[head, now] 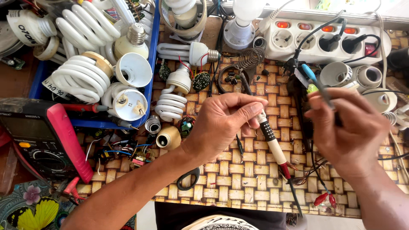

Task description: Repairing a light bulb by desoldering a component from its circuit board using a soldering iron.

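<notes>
The left hand (223,123) pinches a soldering iron (269,135); the right hand (347,130) grips a blue-tipped tool (317,83). The iron's tip could scorch nearby wires (313,168).

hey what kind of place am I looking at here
Most likely a small electronics repair bench for light bulbs. Spiral lamps lie taken apart in a blue tray, a multimeter sits beside it, and the left hand holds a soldering iron near a power strip.

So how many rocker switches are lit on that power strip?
4 on the white power strip, in a row along its top edge: at and. A darker red one sits at the right end.
</notes>
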